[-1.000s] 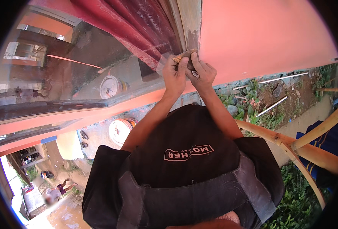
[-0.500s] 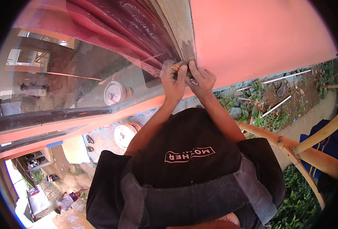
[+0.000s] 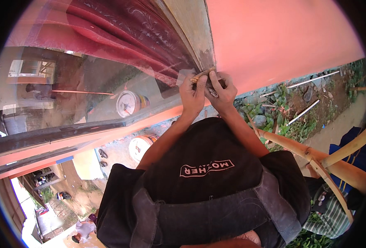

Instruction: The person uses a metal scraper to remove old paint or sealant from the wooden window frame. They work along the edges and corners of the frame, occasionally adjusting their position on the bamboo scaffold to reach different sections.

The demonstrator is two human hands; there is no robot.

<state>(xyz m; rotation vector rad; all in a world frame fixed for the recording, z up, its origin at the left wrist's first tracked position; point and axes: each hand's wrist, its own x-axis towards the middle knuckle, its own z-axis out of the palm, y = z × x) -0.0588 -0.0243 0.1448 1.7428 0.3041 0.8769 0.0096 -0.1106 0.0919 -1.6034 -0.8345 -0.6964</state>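
At the lower end of the weathered wooden window frame [image 3: 194, 36], both hands meet on a small folded brown piece [image 3: 202, 75] that looks like sandpaper. My left hand [image 3: 192, 96] pinches its left part, where an orange-yellow patch shows. Closed fingers of my right hand [image 3: 225, 91] grip the other side, thumb near the left one. A small pale patterned patch shows under the right-hand fingers; I cannot tell whether it belongs to the same piece. The window glass [image 3: 108, 93] lies to the left, and the pink wall [image 3: 282, 37] rises to the right.
Behind the glass hangs a red curtain [image 3: 121, 31]. A pail [image 3: 140, 148] and dark sandals [image 3: 103, 153] sit on the ground at left. Bamboo poles [image 3: 290, 144] cross at right, beside someone in striped cloth [image 3: 329, 215]. Another person [image 3: 85, 229] is at lower left.
Both hands sit slightly lower in view, and more of the brown piece shows between them. The whole view has shifted a little. Striped cloth has appeared at lower right; the lower-left person has moved.
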